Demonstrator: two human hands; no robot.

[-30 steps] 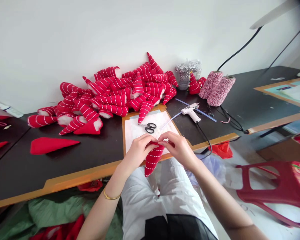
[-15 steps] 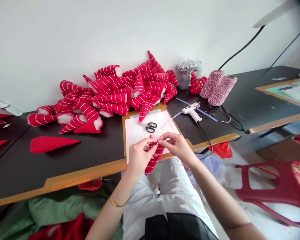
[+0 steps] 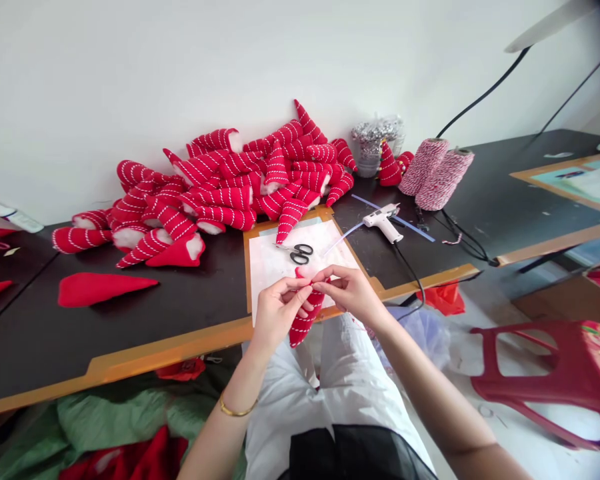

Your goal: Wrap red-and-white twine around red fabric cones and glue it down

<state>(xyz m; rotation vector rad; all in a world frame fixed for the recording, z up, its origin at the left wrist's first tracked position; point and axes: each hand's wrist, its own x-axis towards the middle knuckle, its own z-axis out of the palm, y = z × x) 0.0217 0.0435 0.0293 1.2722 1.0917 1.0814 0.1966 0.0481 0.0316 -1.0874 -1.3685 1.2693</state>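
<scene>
Left hand (image 3: 277, 310) and right hand (image 3: 349, 291) pinch the striped cone (image 3: 304, 328) near its open end. It looks light, squashy; grip there.

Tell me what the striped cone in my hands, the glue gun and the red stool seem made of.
Striped cone: matte fabric, perhaps felt or knit, by its soft, dull surface. Glue gun: probably smooth, whitish plastic, by its moulded body. Stool: likely satin plastic, by its rounded, even-coloured frame.
</scene>
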